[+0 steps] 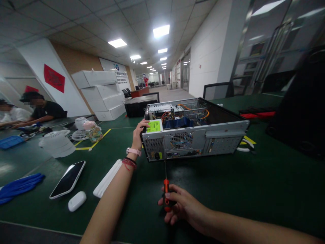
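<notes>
An opened desktop computer case (223, 140) lies on its side on the green table, with its back panel towards me. Cables and boards show inside it. My left hand (139, 133) grips its near left corner, beside the power supply (154, 126) with a bright yellow-green label. In my right hand (177, 205) is a screwdriver (166, 186) with a red and black handle, held between thumb and fingers. Its thin shaft points at the lower edge of the back panel, below the power socket. Whether the tip touches a screw is too small to tell.
On the left lie a phone (68, 179), a white earbud case (77, 201), a long white case (108, 178) and blue gloves (20, 186). White fans (56, 142) and stacked white boxes (101, 91) stand behind. A large black object (299, 112) rises at right. Two people sit far left.
</notes>
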A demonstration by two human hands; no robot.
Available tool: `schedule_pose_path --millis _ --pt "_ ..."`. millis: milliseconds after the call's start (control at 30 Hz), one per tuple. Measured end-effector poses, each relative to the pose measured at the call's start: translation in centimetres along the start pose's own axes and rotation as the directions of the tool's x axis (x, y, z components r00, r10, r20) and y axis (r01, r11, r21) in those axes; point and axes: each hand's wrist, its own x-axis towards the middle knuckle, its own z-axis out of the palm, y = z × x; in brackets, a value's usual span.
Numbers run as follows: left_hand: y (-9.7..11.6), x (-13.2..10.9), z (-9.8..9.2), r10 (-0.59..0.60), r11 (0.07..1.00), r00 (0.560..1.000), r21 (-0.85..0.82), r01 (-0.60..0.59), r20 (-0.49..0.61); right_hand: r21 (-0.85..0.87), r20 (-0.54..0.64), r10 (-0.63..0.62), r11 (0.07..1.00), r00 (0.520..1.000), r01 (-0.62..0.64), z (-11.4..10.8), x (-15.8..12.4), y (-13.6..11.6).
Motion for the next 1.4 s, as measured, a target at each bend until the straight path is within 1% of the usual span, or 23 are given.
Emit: schedule_pose_path --millis 133,233,433,567,800,933,1067,1233,1400 --pt "0.1 0.0 0.0 0.001 1.0 1.0 0.014 -0.001 0.002 0.016 0.038 -0.016 1.0 0.999 0.015 -0.3 0.1 0.2" --pt "0.1 0.0 0.0 0.007 1.0 1.0 0.012 -0.007 0.001 0.027 0.042 -0.01 1.0 0.999 0.008 -0.3 0.1 0.2" --pt "0.4 -0.1 0.1 0.003 1.0 1.0 -0.02 -0.003 0.0 0.01 -0.016 0.009 1.0 1.0 -0.009 -0.3 0.2 0.1" --pt "0.6 -0.1 0.1 0.002 1.0 1.0 -0.015 -0.002 0.007 0.009 -0.037 -0.002 1.0 0.999 0.003 -0.5 0.3 0.4" --pt "0.4 0.0 0.1 0.006 1.0 1.0 -0.021 -0.006 0.011 -0.003 0.015 -0.018 1.0 1.0 0.018 -0.7 0.4 0.2" --pt "0.6 -0.1 0.1 -0.004 1.0 1.0 0.008 0.004 0.012 0.0 0.057 0.005 1.0 0.998 -0.005 -0.7 0.3 -0.1" --pt "0.7 0.0 0.1 -0.002 1.0 1.0 -0.011 0.002 0.016 0.015 0.077 0.032 0.999 0.997 -0.033 -0.7 0.3 -0.4" --pt "0.4 0.1 0.0 0.008 0.999 1.0 -0.033 -0.007 0.02 0.008 0.088 0.057 0.998 0.995 -0.058 -0.6 0.2 -0.5" --pt "0.4 0.0 0.0 0.005 1.0 1.0 -0.026 -0.004 0.027 0.019 0.056 0.055 0.998 0.997 -0.056 -0.6 0.2 -0.4"
